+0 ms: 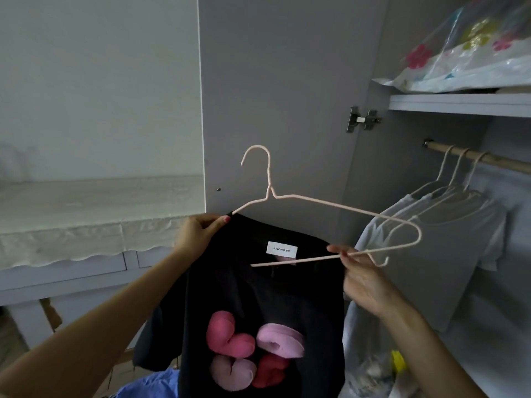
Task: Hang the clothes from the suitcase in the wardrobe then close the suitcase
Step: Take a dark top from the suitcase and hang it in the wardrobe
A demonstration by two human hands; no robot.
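Inside the open wardrobe [373, 173], a grey upper shelf [459, 104] carrying a clear plastic bag with coloured flowers [471, 61], its edge hanging a little over the front. Below, a wooden rail [500, 161] bearing three pale hangers [457, 170] with light grey shirts [448, 248].

Dim, flat daylight is filling the scene, coming brightest from the pale wall [97, 81] at left, while the open wardrobe door [281, 96] is sitting in grey shade; the black T-shirt [258, 297] is losing nearly all detail to underexposure, the plastic bag [465, 53] on the top shelf is catching faint glare, and wide-angle distortion is bending lines and softening focus toward the frame's edges
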